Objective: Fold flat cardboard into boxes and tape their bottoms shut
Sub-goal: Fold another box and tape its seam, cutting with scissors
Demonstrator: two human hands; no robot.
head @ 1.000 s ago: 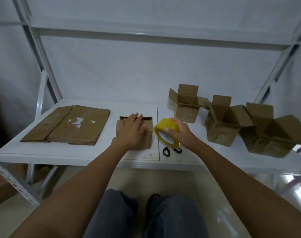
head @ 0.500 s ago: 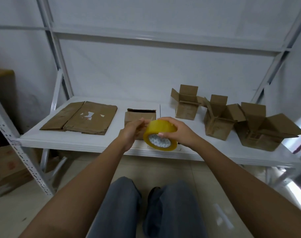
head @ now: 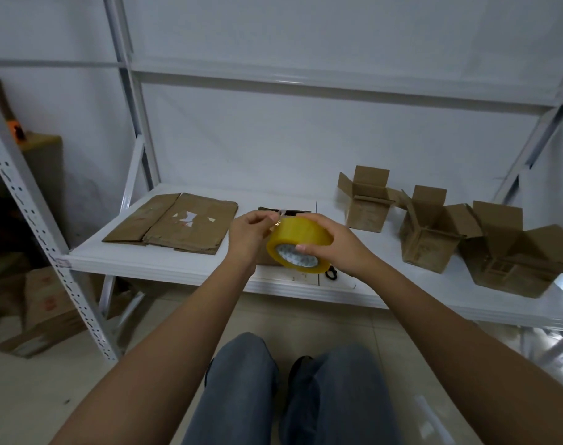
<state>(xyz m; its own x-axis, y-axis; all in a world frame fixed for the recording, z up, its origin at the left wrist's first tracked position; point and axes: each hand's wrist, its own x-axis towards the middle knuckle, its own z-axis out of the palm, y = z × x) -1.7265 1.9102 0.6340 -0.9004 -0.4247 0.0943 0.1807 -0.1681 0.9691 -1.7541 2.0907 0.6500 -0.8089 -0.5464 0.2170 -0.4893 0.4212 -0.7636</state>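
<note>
A yellow tape roll (head: 301,234) is held above the front of the white shelf (head: 164,264), gripped by my right hand (head: 336,244). My left hand (head: 249,234) pinches the loose end of the tape at the roll's upper left. Behind both hands sits a small cardboard box (head: 289,212), mostly hidden by them. Flat cardboard (head: 174,223) lies on the shelf's left part. Three folded boxes with open top flaps stand on the right: one at the back (head: 365,200), one in the middle (head: 429,234), one nearest the right edge (head: 514,255).
Black scissors handles (head: 331,273) peek out under my right wrist near the shelf's front edge. A perforated rack post (head: 39,226) rises at the left. Cardboard boxes (head: 39,306) lie on the floor to the left. My knees (head: 293,390) are below the shelf.
My left hand left the small box and came to the tape roll, now pinching its end. My right hand lifted the roll up from the shelf toward me.
</note>
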